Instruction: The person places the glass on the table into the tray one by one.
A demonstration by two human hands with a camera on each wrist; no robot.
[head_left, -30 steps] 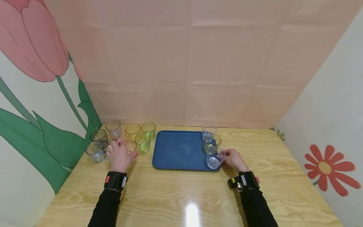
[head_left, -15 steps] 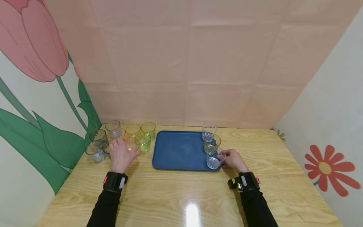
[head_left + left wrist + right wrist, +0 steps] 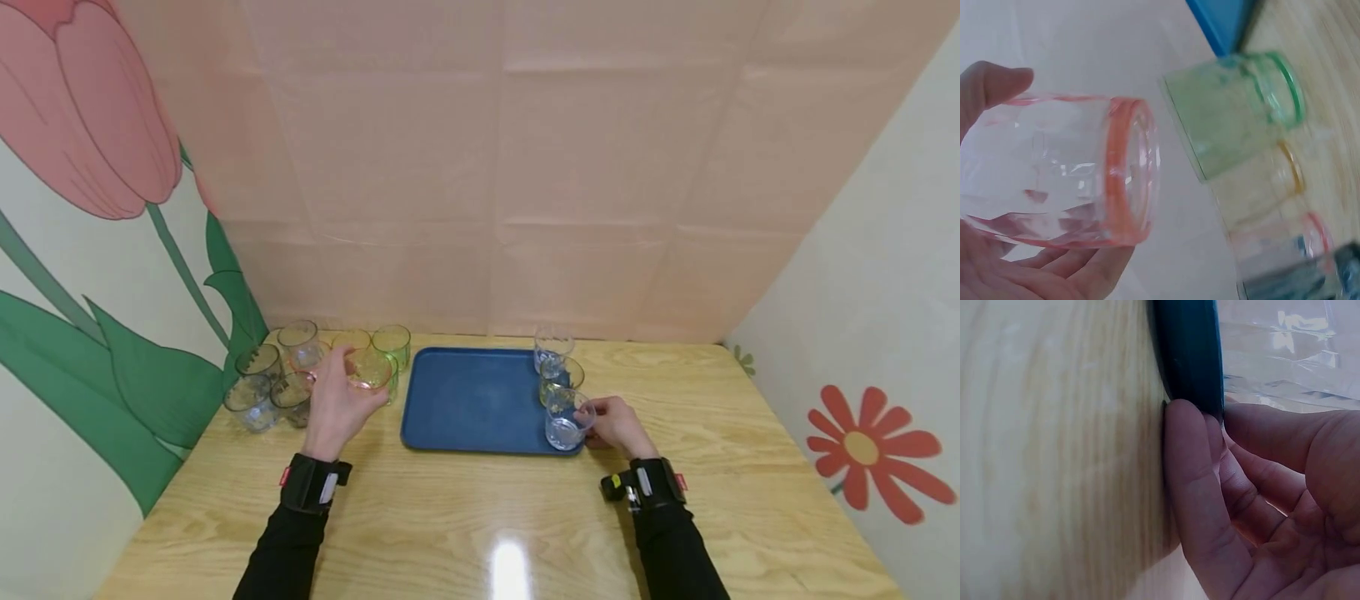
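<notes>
My left hand [image 3: 333,410] grips a pink-tinted glass [image 3: 1054,165] around its side, thumb on one side and fingers on the other. In the head view this glass overlaps a green glass [image 3: 393,383] behind it. The left wrist view shows its base held apart from the green glass [image 3: 1235,112]. My right hand [image 3: 618,423] pinches the near right edge of a blue tray [image 3: 472,400], thumb over the rim and fingers beneath. A clear glass [image 3: 564,429] stands on the tray right beside that thumb, with a yellowish glass [image 3: 551,390] and another clear glass [image 3: 553,342] behind it.
Left of the tray stand several other glasses: a green one [image 3: 401,343], a yellow one [image 3: 348,337], a dark grey one [image 3: 294,404] and a clear one [image 3: 255,408]. A pink-beige sheet [image 3: 487,208] hangs along the table's back edge.
My left hand has drawn the pink glass out of the group, up and to the right, uncovering the dark grey glass. My right hand stays at the tray's edge.
</notes>
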